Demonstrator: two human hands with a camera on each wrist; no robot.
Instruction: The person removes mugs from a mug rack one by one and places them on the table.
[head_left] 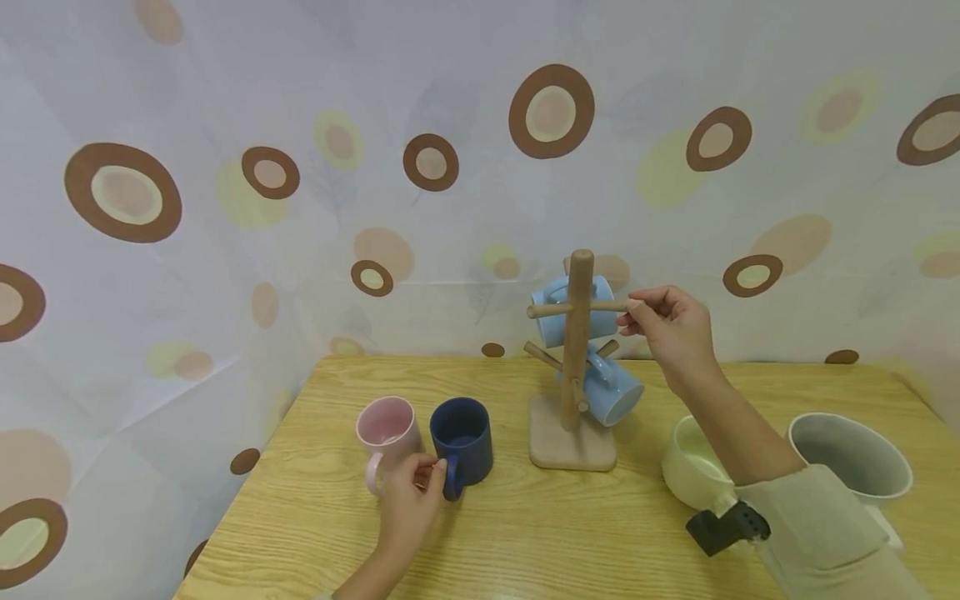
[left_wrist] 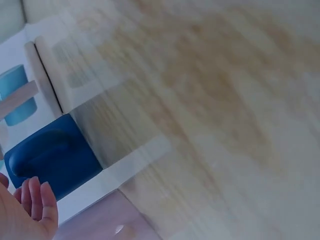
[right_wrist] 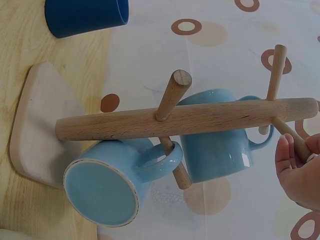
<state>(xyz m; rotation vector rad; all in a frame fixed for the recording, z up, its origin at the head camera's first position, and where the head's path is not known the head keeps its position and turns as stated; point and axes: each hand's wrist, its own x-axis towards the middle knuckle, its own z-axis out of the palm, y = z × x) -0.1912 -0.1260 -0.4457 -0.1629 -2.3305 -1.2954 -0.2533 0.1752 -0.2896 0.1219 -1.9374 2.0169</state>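
Observation:
My right hand (head_left: 678, 333) pinches an upper peg (right_wrist: 295, 140) of a wooden mug tree (head_left: 576, 350) between thumb and fingers. One light blue mug (right_wrist: 215, 150) hangs on an upper peg, behind the post. Another light blue mug (head_left: 613, 393) hangs tilted on a lower peg, its base facing outward in the right wrist view. My left hand (head_left: 411, 500) is at the handle of a dark blue mug (head_left: 468, 446), fingers loosely bent beside it; the whole handle shows in the left wrist view. A pink mug (head_left: 388, 425) stands upright just left of the blue one.
On the right of the wooden table (head_left: 540, 533) stand a pale green cup (head_left: 686, 475) and a white cup with a grey inside (head_left: 851, 458), both partly behind my right forearm. A patterned sheet (head_left: 465, 100) hangs behind the table.

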